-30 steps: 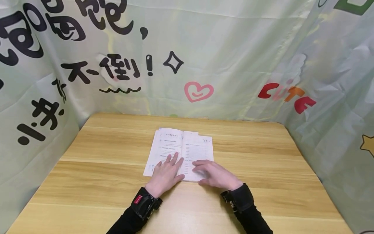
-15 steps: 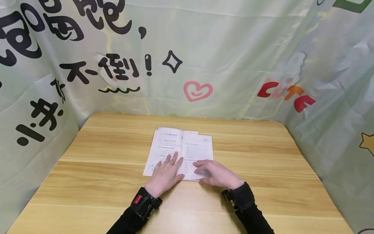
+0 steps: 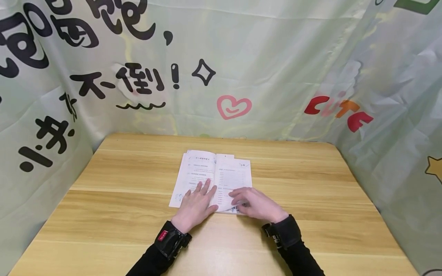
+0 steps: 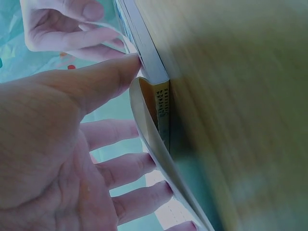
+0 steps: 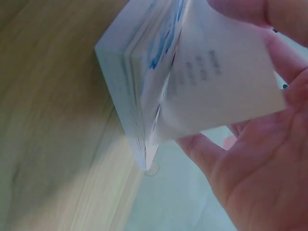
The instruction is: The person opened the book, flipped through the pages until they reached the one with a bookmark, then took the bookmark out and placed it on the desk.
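An open book (image 3: 233,176) with printed white pages lies on the wooden table. My left hand (image 3: 195,207) rests across its left page and inner fold, fingers spread and thumb at the near edge. The left wrist view shows the book's spine (image 4: 162,108) and thick page block beyond the thumb. At the near right corner, my right hand (image 3: 257,205) pinches a page (image 5: 221,82) between thumb and fingers. That page curls up off the stack, and blue print (image 5: 161,48) shows on the sheet beneath.
The wooden table (image 3: 114,214) extends around the book on all sides. Pale green fabric (image 3: 276,69) with black lettering, a pink heart and coloured letters hangs behind and along both sides.
My right hand has lifted the near right corner of the right page, baring the printed sheet below. The left hand has stayed in place.
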The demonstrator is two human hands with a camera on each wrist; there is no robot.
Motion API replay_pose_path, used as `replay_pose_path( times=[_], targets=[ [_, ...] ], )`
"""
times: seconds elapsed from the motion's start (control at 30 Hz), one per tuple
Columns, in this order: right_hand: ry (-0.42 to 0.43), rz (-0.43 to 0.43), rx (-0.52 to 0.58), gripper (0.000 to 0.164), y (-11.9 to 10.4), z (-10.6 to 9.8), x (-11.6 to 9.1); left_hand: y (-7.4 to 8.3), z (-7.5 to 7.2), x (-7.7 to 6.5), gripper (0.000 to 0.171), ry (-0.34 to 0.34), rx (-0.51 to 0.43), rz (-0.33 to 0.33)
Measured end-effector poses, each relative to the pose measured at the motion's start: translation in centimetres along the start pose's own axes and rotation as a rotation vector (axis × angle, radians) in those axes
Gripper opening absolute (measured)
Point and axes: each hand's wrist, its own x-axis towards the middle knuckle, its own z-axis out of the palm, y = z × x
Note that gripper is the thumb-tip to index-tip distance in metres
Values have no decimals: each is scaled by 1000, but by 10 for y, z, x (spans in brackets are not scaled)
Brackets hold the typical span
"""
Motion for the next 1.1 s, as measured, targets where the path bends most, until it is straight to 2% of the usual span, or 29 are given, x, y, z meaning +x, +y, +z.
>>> replay_pose_path(
  times=[0.27,0.47,1.1],
  targets=[
    [41,-16,-12,19,0,2,3,0,0,-1,60,-7,-4,-1],
    [67,7,5,26,-1,2,3,0,0,-1,58,-2,-2,10],
    [83,24,6,25,0,5,4,2,4,-1,55,-6,29,10]
  ],
)
